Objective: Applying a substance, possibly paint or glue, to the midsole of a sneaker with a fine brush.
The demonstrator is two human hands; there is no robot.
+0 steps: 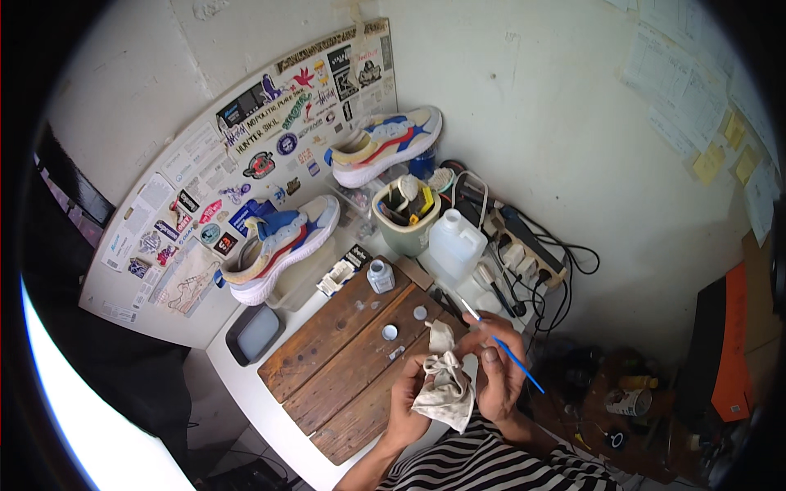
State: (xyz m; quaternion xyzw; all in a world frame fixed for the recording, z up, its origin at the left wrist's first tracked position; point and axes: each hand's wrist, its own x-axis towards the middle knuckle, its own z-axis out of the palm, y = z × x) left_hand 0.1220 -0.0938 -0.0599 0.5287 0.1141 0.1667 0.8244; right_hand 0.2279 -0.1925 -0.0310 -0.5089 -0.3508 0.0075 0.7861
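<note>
My left hand (407, 399) is closed around a crumpled off-white cloth (446, 397) with dark smudges. A slim blue-handled paintbrush (517, 362) is pinched in my right hand (501, 368), its pale tip slanting up toward the far left. Both hands are close together over the near right edge of a brown wooden board (327, 385). On that board are an uncapped small bottle (381, 277), a round cap (390, 332) and a smaller pale disc (420, 313). Two multicoloured sneakers stand behind: one at the left (282, 245), the other farther back (389, 146).
Behind the board stand a greenish tub of tools (401, 221) and a translucent jug (453, 245). A dark tray (254, 334) lies at the left. Power strips with cables (532, 262) run along the right, below a wall with papers. A sticker-covered panel (246, 172) leans behind.
</note>
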